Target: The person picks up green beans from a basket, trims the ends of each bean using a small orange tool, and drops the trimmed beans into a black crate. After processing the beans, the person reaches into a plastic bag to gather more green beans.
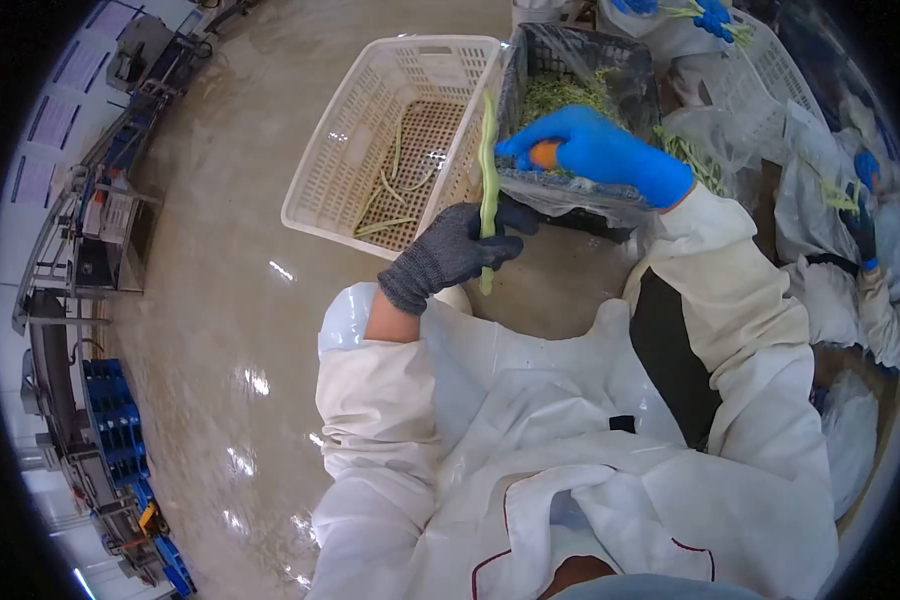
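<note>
My left hand [460, 247], in a dark grey knitted glove, is closed around a long, pale green vegetable stalk [489, 170]. The stalk stands nearly upright in the view, its lower end sticking out below my fingers. My right hand [610, 155], in a blue glove, grips an orange handle [544, 154]; the working end of this tool is hidden. That hand is over the near part of a dark bin [530, 75] lined with clear plastic, which holds green trimmings [567, 97]. At its left, a white slatted crate [320, 170] has several thin green stalks [394, 188] at its bottom.
On the right are other people's gloved hands [712, 18], clear plastic bags [805, 150], loose green stalks [685, 155] and another white crate [770, 65]. Metal equipment [110, 220] and blue pallets [115, 420] line the far left, beyond a wet, shiny floor [220, 330].
</note>
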`<action>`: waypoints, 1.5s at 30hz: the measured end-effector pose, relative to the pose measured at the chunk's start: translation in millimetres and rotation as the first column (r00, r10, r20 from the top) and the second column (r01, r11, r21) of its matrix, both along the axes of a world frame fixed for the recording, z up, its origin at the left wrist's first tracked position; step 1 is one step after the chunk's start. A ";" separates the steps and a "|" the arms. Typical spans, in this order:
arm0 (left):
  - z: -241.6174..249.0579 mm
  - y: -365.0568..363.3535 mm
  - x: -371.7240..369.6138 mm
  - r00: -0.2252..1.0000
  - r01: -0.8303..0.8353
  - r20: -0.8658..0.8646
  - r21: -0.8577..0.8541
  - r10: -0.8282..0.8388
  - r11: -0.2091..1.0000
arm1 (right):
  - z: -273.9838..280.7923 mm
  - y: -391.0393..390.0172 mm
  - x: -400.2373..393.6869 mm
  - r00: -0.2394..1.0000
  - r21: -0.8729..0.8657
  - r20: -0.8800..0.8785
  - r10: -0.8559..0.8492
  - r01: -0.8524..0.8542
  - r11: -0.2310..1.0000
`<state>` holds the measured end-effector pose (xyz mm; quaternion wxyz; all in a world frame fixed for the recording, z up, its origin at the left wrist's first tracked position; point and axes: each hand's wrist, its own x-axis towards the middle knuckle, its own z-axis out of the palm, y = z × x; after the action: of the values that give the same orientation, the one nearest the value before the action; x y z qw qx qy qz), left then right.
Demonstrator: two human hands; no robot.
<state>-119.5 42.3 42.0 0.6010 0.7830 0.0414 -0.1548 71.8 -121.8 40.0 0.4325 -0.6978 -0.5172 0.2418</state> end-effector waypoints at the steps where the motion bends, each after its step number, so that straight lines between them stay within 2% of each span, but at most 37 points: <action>1: -0.8 1.1 -0.7 1.000 0.002 -0.001 0.012 -0.002 1.000 | -10.7 -1.2 11.9 0.988 0.015 0.133 -0.077 0.075 0.997; 4: -8.3 4.1 -2.4 0.999 0.027 -0.022 0.064 -0.026 0.998 | -15.1 -7.6 22.5 0.822 0.276 0.449 -0.351 0.246 0.929; 7: -18.6 7.7 -2.7 0.997 0.070 -0.034 0.145 -0.066 0.987 | 17.2 -11.5 5.3 0.969 0.256 0.216 -0.116 0.059 0.965; 9: -21.7 9.0 -3.6 0.993 0.110 0.013 0.206 -0.115 0.972 | 20.4 -9.1 -2.8 0.965 0.271 0.256 -0.057 -0.015 0.963; 12: -15.2 10.7 -4.3 0.974 0.145 -0.210 0.274 -0.088 0.951 | 16.8 -8.1 0.0 0.918 0.260 0.398 -0.007 -0.105 0.960; 16: -19.4 11.5 -5.7 0.987 0.122 -0.143 0.333 -0.078 0.935 | 13.3 -10.9 11.1 0.755 0.163 0.656 0.011 -0.156 0.974; 19: -27.6 13.2 -4.8 0.998 0.054 -0.041 0.304 -0.043 0.951 | 14.3 -8.9 1.2 0.833 0.325 0.543 -0.106 -0.093 0.941; 21: -26.3 9.1 -3.0 1.000 -0.007 0.012 0.235 0.005 0.972 | 12.0 -5.7 0.7 0.981 0.304 0.171 -0.095 0.039 0.952; 22: -24.0 6.0 -1.5 0.999 -0.053 0.017 0.205 0.051 0.977 | 8.9 -3.8 0.7 0.995 0.273 -0.031 -0.093 0.097 0.957; 24: -15.9 0.0 1.3 0.989 -0.147 0.021 0.144 0.146 0.978 | -13.8 2.9 -0.4 0.979 0.268 -0.204 -0.016 0.071 0.961; 25: -17.8 2.0 1.5 0.985 -0.165 0.078 0.169 0.153 0.972 | -23.7 4.2 1.2 0.957 0.267 -0.288 0.021 0.060 0.962; 27: -22.2 7.9 0.3 0.968 -0.206 0.187 0.215 0.167 0.955 | -14.5 2.1 -2.2 0.954 0.195 -0.300 0.026 0.035 0.980; 31: -15.1 15.3 -2.6 0.955 -0.281 0.106 0.046 0.275 0.958 | -2.4 -4.0 -1.9 0.942 -0.011 -0.334 -0.003 -0.001 1.000; 34: -17.8 14.9 -4.6 0.965 -0.254 0.086 0.080 0.247 0.964 | -2.2 -3.6 -19.6 0.932 -0.018 -0.362 0.030 -0.039 0.999; 37: -16.6 10.4 -3.7 0.992 -0.093 -0.072 0.142 0.104 0.985 | -17.2 1.1 -35.1 0.844 0.040 -0.523 0.122 -0.118 0.992; 40: -4.0 3.6 -2.7 0.988 -0.153 -0.005 0.020 0.154 0.988 | -34.9 6.1 -35.2 0.883 -0.107 -0.420 0.210 -0.278 0.955; 41: -8.1 6.6 -2.8 0.948 -0.295 0.095 -0.088 0.303 0.951 | -34.8 6.1 -35.2 0.905 -0.199 -0.356 0.232 -0.316 0.928; 42: -6.2 17.7 -0.3 0.919 -0.336 0.149 -0.189 0.365 0.923 | -34.5 4.9 -33.9 0.920 -0.273 -0.300 0.253 -0.336 0.901; 44: 13.7 37.8 -3.9 0.854 -0.437 0.201 -0.220 0.479 0.872 | -32.4 -1.3 -27.5 0.936 -0.418 -0.187 0.300 -0.352 0.837; 45: 19.6 46.9 -5.6 0.792 -0.517 0.229 -0.243 0.566 0.821 | -30.4 -5.2 -20.7 0.937 -0.387 -0.160 0.309 -0.348 0.854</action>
<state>-125.1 89.1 61.6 0.6830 0.6986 0.1625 0.1384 51.2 -127.1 9.7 0.2525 -0.6622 -0.5458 0.4470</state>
